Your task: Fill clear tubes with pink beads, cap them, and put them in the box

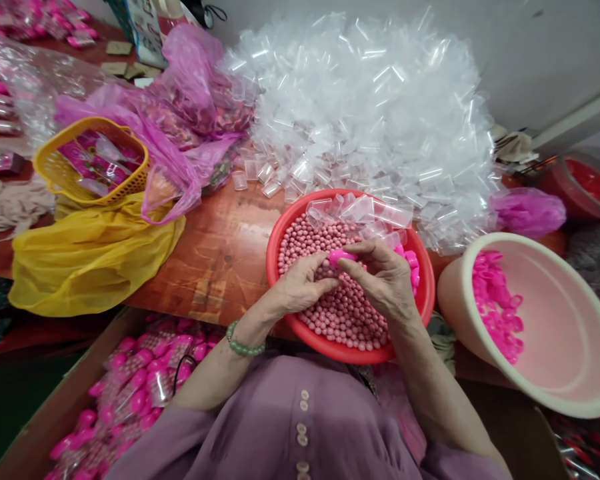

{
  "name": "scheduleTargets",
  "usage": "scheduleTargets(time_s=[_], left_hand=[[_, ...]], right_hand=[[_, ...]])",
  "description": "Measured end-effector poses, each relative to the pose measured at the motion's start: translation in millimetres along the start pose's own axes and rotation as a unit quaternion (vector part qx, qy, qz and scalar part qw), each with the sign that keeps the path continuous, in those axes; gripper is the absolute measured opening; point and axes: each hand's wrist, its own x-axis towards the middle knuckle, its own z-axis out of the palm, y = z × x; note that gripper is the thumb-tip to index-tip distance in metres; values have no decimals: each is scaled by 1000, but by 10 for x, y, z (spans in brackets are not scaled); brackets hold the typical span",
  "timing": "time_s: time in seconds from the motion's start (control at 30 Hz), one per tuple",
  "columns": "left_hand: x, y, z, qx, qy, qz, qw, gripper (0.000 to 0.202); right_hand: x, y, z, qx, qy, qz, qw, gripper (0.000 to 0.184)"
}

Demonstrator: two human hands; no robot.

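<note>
A bright pink plastic cap [341, 257] is held above the red basin [275, 257], pinched between the thumb and fingers of the right hand [387, 275], which is closed down to its small width. By the cap's other end, the left hand [303, 285] is brought in close, its thumb and index finger curved toward each other with a narrow gap showing; whether anything is gripped there cannot be told, as the fingers hide it.

The step in hand is judged to be the handling of a single cap, perhaps its fitting to a tube of beads. For the next move, a steady pinch and careful alignment of the two hands would be called for, since so small and smooth a cap could easily be dropped.

Beneath the hands, the red basin is spread with pink beads [347, 323], with clear plastic tubes [365, 208] lying at its far side and more pink caps [411, 267] at its right. Further caps are held in the pale tub [575, 280] to the right. Beyond, a large heap of clear tubes [375, 100] is piled on the tabletop [220, 257].
</note>
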Motion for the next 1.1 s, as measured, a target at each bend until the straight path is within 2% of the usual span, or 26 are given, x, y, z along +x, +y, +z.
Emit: scheduleTargets(time_s=[0.13, 0.23, 0.37, 0.47, 0.6, 0.77, 0.93, 1.1], left_hand=[[-2, 4, -11, -4, -6, 1, 1000, 24], [-12, 38, -11, 7, 10, -6, 1000, 16], [-17, 87, -14, 14, 26, -12, 999, 15], [-14, 86, -20, 29, 16, -8, 999, 15], [-15, 52, -27, -12, -9, -7, 1000, 26], [-15, 44, -43, -19, -23, 7, 1000, 30], [-6, 63, -59, -36, -44, -1, 998, 30], [-19, 108, -69, -23, -17, -34, 999, 20]], right_hand=[[-22, -25, -49, -26, -9, -11, 1000, 13], [-41, -100, -172, -98, -17, -37, 994, 11], [-38, -162, -313, -176, -21, -59, 982, 10], [-10, -132, -266, -122, -4, -41, 992, 12], [16, -79, -67, -2, 19, 7, 1000, 17], [4, -43, 85, 29, 39, 31, 998, 18], [-21, -9, 72, 12, 33, 30, 999, 17], [-69, -61, -98, -25, 65, 46, 996, 20]])
